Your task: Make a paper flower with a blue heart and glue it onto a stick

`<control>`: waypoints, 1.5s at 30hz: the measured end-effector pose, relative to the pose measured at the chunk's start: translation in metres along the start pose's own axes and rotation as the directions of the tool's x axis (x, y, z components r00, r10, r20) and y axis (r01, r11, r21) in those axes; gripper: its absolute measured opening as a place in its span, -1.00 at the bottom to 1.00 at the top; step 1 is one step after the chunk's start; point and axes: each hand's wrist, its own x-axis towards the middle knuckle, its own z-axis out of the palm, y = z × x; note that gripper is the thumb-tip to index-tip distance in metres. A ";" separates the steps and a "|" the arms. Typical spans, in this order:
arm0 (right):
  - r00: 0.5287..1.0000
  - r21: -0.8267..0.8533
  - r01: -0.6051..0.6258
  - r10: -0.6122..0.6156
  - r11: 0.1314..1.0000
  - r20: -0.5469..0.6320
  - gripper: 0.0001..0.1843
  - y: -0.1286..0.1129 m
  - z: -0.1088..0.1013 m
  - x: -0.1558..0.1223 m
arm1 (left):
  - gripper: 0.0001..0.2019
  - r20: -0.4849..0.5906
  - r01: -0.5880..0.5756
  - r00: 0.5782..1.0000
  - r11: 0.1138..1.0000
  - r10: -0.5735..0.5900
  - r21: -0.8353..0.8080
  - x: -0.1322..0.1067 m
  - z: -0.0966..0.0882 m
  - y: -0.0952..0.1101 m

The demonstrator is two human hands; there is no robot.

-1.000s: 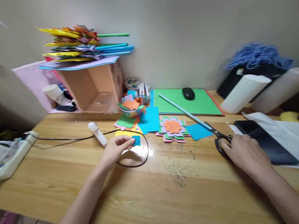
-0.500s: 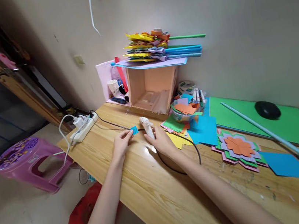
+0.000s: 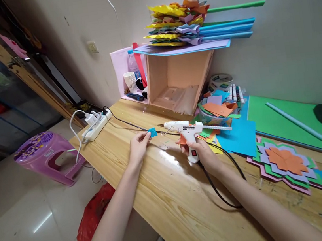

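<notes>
Between the thumb and fingers of my left hand is a small blue paper piece, held just above the table. My right hand is wrapped round the handle of a white hot glue gun with an orange trigger. Its nozzle points left toward the blue paper, a short gap away, and a glue stick pokes out at its rear. A black cord loops from the handle over the table. To the right lies a layered paper flower with an orange centre.
Behind my hands stands an open box with paper flowers stacked on top. A bowl of paper scraps is right of it. The power strip lies at the left edge, and a pink stool stands beyond.
The glue gun has been lifted and turned so its nozzle faces left toward the blue paper. My left hand still pinches the paper. The whole view has shifted.
</notes>
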 end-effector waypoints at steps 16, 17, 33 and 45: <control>0.994 0.103 -0.024 0.013 0.994 0.107 -0.65 0.005 0.003 0.001 | -0.70 0.099 0.060 0.994 0.990 -0.048 -0.124 -0.003 0.002 0.005; 0.993 0.115 -0.024 0.010 0.993 0.114 -0.65 0.005 0.003 0.001 | -0.70 0.113 0.081 0.991 0.987 -0.065 -0.142 -0.003 0.002 0.006; 0.988 0.099 -0.057 0.042 0.993 0.149 -0.67 -0.011 0.007 -0.004 | -0.75 0.335 0.268 0.925 0.933 -0.179 -0.241 -0.007 0.001 0.010; 0.985 0.071 -0.056 0.044 0.996 0.165 -0.68 -0.014 0.006 -0.004 | -0.71 0.341 0.256 0.925 0.937 -0.166 -0.239 -0.004 0.000 0.007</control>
